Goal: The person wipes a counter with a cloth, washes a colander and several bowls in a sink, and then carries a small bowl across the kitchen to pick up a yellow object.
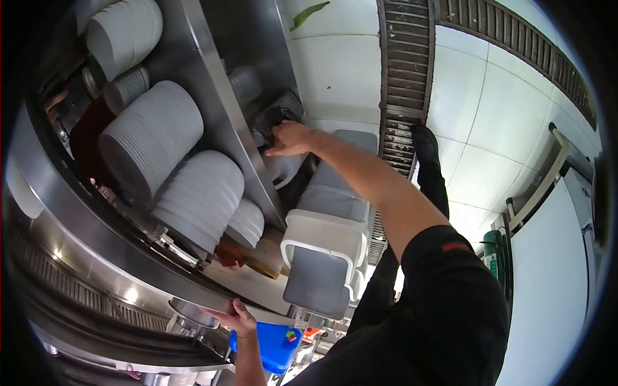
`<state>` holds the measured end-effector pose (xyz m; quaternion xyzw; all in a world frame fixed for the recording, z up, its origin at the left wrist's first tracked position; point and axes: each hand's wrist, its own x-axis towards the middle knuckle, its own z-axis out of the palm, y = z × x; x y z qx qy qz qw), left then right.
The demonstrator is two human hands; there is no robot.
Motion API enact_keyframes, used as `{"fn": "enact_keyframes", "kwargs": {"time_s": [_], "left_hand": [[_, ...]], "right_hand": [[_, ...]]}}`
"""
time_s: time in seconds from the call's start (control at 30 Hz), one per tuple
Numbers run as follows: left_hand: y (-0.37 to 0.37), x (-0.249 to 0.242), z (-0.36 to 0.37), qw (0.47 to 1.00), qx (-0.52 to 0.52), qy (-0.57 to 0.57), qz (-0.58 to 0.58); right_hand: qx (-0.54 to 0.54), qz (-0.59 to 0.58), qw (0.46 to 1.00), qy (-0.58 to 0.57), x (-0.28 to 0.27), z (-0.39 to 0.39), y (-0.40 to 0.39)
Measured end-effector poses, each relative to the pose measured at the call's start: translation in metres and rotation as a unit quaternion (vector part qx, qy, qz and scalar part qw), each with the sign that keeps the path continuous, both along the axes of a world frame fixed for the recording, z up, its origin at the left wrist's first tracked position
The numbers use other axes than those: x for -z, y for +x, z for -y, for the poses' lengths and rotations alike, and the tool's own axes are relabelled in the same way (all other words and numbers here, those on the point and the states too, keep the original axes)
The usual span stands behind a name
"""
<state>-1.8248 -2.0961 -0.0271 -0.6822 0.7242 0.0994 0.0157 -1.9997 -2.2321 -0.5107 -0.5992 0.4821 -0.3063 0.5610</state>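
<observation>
My right hand (pixel 291 138) reaches into the low shelf, its fingers closed at the edge of a dark, glossy plastic container (pixel 265 123). A white rounded vessel (pixel 280 168) is right beside that hand. Under my right forearm lie white bins with grey lids (pixel 338 183). My left hand (pixel 239 320) grips the metal counter edge (pixel 193 291), thumb on the near side and fingers reaching over it. Close to the left hand are a metal pan (pixel 193 313) and a blue board (pixel 273 347).
Stacked white plates (pixel 154 138) and white bowls (pixel 199 199) fill the upper shelf. Dark drain grates (pixel 407 64) cross the white tiled floor (pixel 338 71), where a green leaf-like scrap (pixel 310 14) lies. A white cabinet (pixel 550 257) with a handle stands at right, near a green cylinder (pixel 492 254).
</observation>
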Motion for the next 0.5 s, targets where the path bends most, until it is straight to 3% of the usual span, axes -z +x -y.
{"fn": "enact_keyframes", "kwargs": {"time_s": [0.1,0.2,0.27,0.33,0.4,0.5], "left_hand": [[0.024,-0.007,-0.01,1.0,-0.003,-0.003,0.031],[0.013,-0.009,-0.005,0.997,0.002,0.015,0.073],[0.003,-0.005,0.0,0.999,0.031,0.011,0.04],[-0.002,0.002,0.0,0.999,0.038,0.011,0.007],[0.005,-0.002,-0.005,0.999,0.026,0.015,-0.015],[0.027,-0.015,-0.011,0.998,-0.01,0.062,-0.019]], "right_hand": [[-0.25,-0.079,0.964,0.034,-0.041,0.031,-0.049],[-0.209,-0.093,0.958,0.172,-0.055,0.078,-0.082],[0.068,-0.162,0.984,0.011,-0.043,0.103,-0.069],[0.205,-0.064,0.968,-0.129,-0.034,0.133,-0.048],[0.231,-0.118,0.94,-0.223,-0.016,0.164,-0.011],[0.131,-0.167,0.957,-0.199,-0.004,0.202,0.01]]}}
